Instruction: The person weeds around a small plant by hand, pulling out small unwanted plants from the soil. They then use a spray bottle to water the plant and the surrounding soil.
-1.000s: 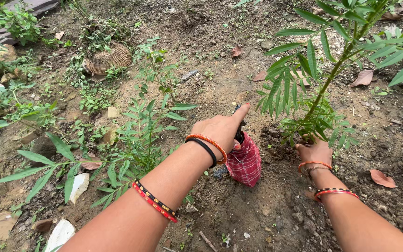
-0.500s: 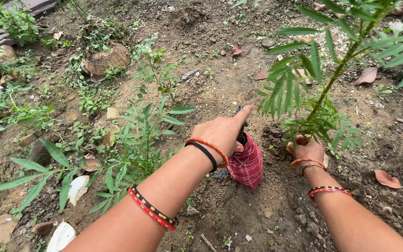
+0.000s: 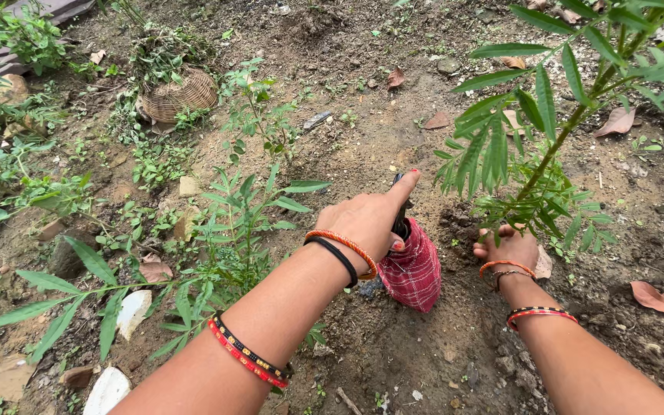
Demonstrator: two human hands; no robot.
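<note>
The left hand (image 3: 363, 223) is wrapped around a dark tool handle (image 3: 400, 219) bound in red checked cloth (image 3: 415, 269), index finger stretched forward along it. The right hand (image 3: 510, 247) grips the base of a leafy green plant (image 3: 536, 165). Both forearms reach forward over bare, stony soil (image 3: 393, 346); a woven basket (image 3: 178, 96) lies farther off.

This is an outdoor garden plot: bare brown soil (image 3: 393, 338) strewn with stones and dry leaves (image 3: 652, 296), leafy green saplings (image 3: 547, 154) and weeds (image 3: 155, 165) rooted in it, and a woven basket (image 3: 180, 96) lying on the ground.
</note>
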